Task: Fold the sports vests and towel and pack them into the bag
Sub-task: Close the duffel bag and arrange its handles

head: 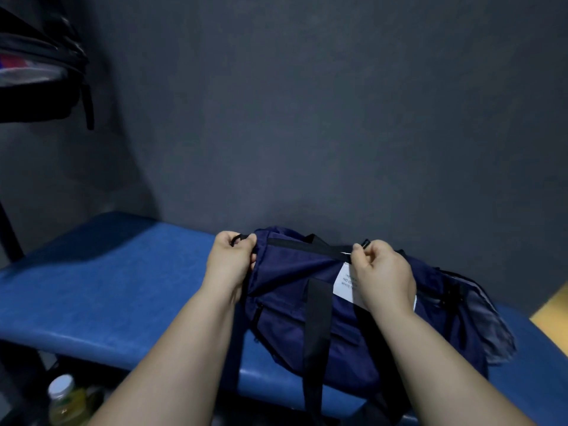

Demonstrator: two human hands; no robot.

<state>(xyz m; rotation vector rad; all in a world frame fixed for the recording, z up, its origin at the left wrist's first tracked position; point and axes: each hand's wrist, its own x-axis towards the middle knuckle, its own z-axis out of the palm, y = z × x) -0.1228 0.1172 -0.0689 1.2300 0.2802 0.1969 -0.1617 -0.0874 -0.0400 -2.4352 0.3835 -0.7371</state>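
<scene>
A navy duffel bag (295,305) with black straps and a white label lies on a blue padded bench (101,287) against the dark wall. My left hand (229,259) grips the bag's left end at a black loop. My right hand (379,272) pinches something small and black at the bag's top seam, near the middle, and partly covers the label. A black carry strap (315,339) hangs down the bag's front. No vests or towel show outside the bag.
A black backpack (40,72) sits on a shelf at upper left. A bottle with a white cap (66,401) stands on the floor under the bench at lower left. A yellow surface (553,312) shows at the right edge.
</scene>
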